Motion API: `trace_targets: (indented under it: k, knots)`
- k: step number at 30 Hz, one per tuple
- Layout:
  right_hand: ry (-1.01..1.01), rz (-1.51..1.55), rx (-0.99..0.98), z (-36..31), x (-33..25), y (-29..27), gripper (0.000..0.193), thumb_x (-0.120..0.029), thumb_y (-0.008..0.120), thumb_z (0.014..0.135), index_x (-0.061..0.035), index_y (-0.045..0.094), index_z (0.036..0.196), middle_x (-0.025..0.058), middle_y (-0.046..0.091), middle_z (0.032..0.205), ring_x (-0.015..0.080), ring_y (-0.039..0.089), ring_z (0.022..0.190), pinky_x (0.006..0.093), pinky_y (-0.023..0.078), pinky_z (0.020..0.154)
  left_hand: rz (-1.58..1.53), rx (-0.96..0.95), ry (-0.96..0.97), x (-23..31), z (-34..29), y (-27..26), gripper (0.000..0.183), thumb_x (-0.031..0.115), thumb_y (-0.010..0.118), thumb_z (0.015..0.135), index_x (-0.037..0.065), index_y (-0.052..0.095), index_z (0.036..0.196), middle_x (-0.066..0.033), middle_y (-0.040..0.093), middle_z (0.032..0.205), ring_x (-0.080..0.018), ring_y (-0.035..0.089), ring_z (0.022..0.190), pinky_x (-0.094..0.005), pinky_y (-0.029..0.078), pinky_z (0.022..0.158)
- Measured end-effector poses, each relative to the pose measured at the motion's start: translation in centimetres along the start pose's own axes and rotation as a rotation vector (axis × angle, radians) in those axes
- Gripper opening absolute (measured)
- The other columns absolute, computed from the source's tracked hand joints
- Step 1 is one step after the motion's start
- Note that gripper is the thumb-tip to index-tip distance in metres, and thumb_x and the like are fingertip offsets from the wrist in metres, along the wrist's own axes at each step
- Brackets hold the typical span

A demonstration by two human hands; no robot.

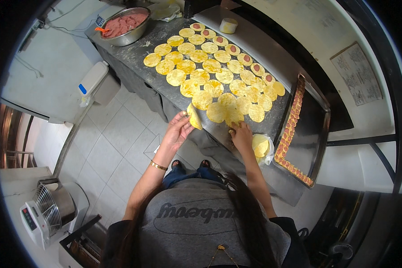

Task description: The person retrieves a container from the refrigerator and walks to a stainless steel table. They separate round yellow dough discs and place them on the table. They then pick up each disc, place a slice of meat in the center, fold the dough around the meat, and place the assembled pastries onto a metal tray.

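- left hand (180, 129) has its fingers pinched on a yellow round (194, 117); it's tilted up on edge just off the near edge of the surface (158, 33); can't tell if it's one piece or a few together
- right hand (242, 135) has its fingers down at the near edge of a flat round (233, 117), last one at the near end of the layout; can't tell if they're gripping or just pressing
- the other rounds (198, 56) lie in rough rows across the surface; several along the right side carry pink dabs (244, 58)
- more yellow stuff (260, 146) sits in a clear bag (269, 155), just beside the right hand
- further right there's a dark tray (306, 134); small pink-and-yellow pieces (286, 134) line its left and near edges
- far left corner: metal bowl (129, 40) of pink mix (125, 23); white tub (228, 26) stands beyond the rounds
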State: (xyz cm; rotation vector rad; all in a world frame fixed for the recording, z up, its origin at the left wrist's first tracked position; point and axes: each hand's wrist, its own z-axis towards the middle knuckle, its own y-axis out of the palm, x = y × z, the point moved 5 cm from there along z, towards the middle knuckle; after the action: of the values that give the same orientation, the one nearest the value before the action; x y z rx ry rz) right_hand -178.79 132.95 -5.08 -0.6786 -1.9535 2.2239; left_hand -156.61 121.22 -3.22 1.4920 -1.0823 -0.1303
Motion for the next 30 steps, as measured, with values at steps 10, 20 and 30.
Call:
trace_targets:
  k: [10, 20, 30]
  knots:
    - [0.055, 0.356, 0.050, 0.3, -1.6, -1.5, 0.030, -0.015, 0.068, 0.075, -0.0057, 0.064, 0.103, 0.0134, 0.060, 0.099, 0.0283, 0.057, 0.092, 0.0374, 0.045, 0.082, 0.053, -0.004, -0.057, -1.1, 0.4, 0.7, 0.010, 0.004, 0.055, 0.090, 0.007, 0.053, 0.100, -0.0068, 0.063, 0.100, -0.0154, 0.064, 0.090, -0.0290, 0.055, 0.080]
    - [0.105, 1.285, -0.067, 1.4, -6.8, -6.1, 0.019, -0.003, 0.066, 0.079, 0.0017, 0.060, 0.097, 0.0050, 0.064, 0.092, 0.0119, 0.060, 0.083, 0.0253, 0.049, 0.076, 0.168, -0.071, -0.123, -4.5, 2.2, 3.3, 0.012, 0.006, 0.054, 0.091, 0.005, 0.053, 0.103, -0.0065, 0.063, 0.100, -0.0131, 0.063, 0.090, -0.0267, 0.054, 0.079]
    - [0.398, 1.830, -0.115, 2.8, -0.8, -6.5, 0.013, -0.009, 0.053, 0.088, -0.0039, 0.059, 0.097, 0.0047, 0.063, 0.088, 0.0129, 0.061, 0.082, 0.0283, 0.049, 0.075, 0.058, -0.107, -0.130, -4.7, 2.7, 3.6, 0.014, 0.006, 0.053, 0.091, 0.005, 0.054, 0.105, -0.0061, 0.061, 0.107, -0.0156, 0.063, 0.094, -0.0305, 0.053, 0.084]
